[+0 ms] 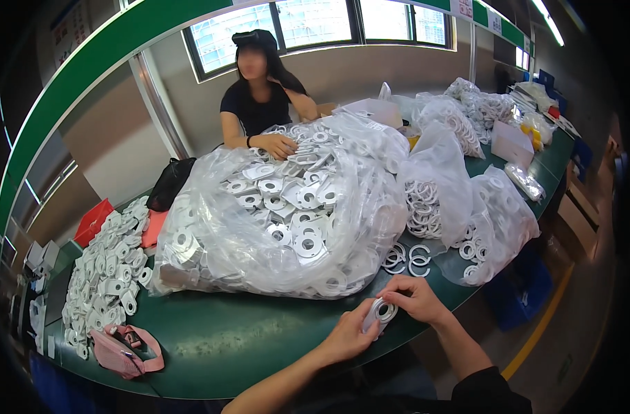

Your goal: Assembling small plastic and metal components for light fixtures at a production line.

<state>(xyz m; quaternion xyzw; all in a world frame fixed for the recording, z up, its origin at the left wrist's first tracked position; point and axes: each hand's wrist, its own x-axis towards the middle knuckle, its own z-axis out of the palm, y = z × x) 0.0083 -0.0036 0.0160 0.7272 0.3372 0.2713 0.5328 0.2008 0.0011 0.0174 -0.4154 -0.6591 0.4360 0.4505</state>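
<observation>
Over the table's near edge, my left hand (350, 335) is closed around a flat white plastic part (371, 327) with a round hole. A white ring (393, 312) lies around that hole, facing up. My right hand (417, 298) pinches at the ring's upper edge; its fingertips hide part of it. Just beyond my hands lie several loose white rings (420, 261). A large clear plastic bag (211, 265), open at the top, is heaped with similar holed white parts (308, 243).
On the green table (225, 345), a pile of white parts (108, 265) spreads at left, by a pink pouch (118, 355) and red bin (93, 222). Bags of rings (497, 224) stand at right. Across the table, a person (263, 103) rests one hand on the heaped parts.
</observation>
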